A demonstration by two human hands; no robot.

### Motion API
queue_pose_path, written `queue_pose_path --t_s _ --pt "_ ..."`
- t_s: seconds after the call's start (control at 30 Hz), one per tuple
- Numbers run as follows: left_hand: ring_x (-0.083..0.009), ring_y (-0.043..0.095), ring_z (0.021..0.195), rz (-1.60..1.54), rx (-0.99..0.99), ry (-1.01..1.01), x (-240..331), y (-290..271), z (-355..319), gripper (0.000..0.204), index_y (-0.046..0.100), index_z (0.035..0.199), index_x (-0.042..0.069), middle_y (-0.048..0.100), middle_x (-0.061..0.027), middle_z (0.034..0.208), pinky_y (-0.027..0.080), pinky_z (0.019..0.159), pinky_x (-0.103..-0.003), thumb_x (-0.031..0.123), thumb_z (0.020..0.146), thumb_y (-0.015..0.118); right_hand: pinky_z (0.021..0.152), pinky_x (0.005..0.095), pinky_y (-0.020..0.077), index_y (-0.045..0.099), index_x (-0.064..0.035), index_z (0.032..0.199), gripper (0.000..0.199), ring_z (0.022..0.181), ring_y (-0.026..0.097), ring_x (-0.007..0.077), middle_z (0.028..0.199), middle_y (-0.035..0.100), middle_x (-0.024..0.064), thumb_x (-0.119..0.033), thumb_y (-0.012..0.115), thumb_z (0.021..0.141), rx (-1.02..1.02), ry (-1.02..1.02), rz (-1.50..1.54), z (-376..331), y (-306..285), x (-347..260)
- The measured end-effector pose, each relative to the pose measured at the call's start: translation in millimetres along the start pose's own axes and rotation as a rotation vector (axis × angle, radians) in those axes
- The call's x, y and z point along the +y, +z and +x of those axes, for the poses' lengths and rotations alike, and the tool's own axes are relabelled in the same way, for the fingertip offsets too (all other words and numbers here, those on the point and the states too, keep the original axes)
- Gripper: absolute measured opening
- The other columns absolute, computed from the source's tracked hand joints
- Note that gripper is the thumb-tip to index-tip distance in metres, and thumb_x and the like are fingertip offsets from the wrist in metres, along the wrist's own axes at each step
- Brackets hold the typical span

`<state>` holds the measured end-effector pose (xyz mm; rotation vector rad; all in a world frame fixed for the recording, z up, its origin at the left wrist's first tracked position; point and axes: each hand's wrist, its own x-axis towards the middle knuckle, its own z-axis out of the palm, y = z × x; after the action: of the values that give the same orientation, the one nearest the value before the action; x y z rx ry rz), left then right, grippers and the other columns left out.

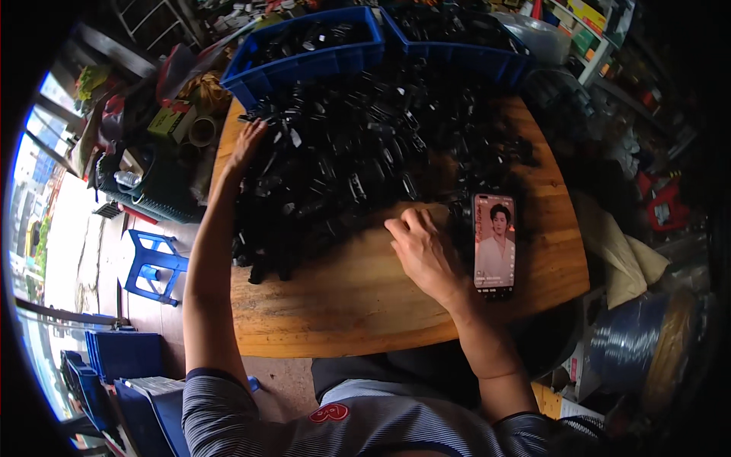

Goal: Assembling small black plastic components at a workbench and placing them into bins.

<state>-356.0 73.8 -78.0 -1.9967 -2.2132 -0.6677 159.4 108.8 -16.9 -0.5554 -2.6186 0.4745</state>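
A broad heap of small black plastic parts (335,152), some with shiny faces, covers the far and middle part of a wooden table (343,320). At the heap's left edge, my left hand (250,142) reaches out with its fingers stretched against the black parts; no held piece shows. Nearer to me, my right hand (422,255) hovers over or rests on bare wood just in front of the heap. Its fingers are bent but apart, and nothing shows in them. A phone (495,244) with a lit screen stands or lies right of this hand.
Two blue bins (304,65) filled with black parts sit along the table's far edge. A blue stool (154,266) is on the floor at left, with blue crates (126,354) nearer. Cluttered shelves, a cable spool (632,343) and a beige cloth (620,251) lie at right.
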Motion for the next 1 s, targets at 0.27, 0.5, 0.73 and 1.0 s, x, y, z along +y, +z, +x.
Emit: queue_pose_path --t_s 0.27,0.5,0.73,1.0 --pt "-0.0284 0.043 0.119 0.287 -0.019 0.149 224 -10 126 0.032 0.061 0.109 0.013 0.054 -0.0071 0.121 0.030 0.099 -0.047 0.032 0.084 0.055 0.076 0.0380 0.0472 0.054 -0.0031 0.102 0.024 0.092 0.051 0.0274 0.094 0.051 0.0112 -0.008 0.059 0.079 -0.040 0.064 -0.185 -7 -5 11" --pt "-0.0288 0.051 0.102 0.309 0.052 0.148 280 79 192 0.028 0.063 0.105 0.015 0.056 -0.0089 0.109 0.042 0.085 -0.040 0.033 0.085 0.054 0.082 0.0360 0.0433 0.050 -0.0021 0.106 0.032 0.095 0.050 0.0263 0.098 0.050 0.0115 -0.014 0.061 0.079 -0.101 0.049 -0.115 -13 9 16" --pt "-0.0288 0.045 0.111 0.142 -0.120 0.091 312 93 154 0.047 0.059 0.113 0.021 0.057 -0.0087 0.108 0.036 0.090 -0.046 0.049 0.075 0.061 0.084 0.0331 0.0409 0.055 -0.0057 0.104 0.026 0.095 0.049 0.0244 0.097 0.051 0.0101 -0.021 0.055 0.082 -0.069 0.012 -0.416 -12 2 17" --pt "-0.0276 0.039 0.122 0.223 -0.176 0.233 319 33 81 0.045 0.058 0.117 0.020 0.052 -0.0077 0.121 0.030 0.099 -0.046 0.039 0.077 0.064 0.079 0.0369 0.0459 0.059 -0.0034 0.098 0.024 0.091 0.051 0.0282 0.092 0.052 0.0125 -0.007 0.061 0.075 0.036 0.012 -0.144 -9 3 17"
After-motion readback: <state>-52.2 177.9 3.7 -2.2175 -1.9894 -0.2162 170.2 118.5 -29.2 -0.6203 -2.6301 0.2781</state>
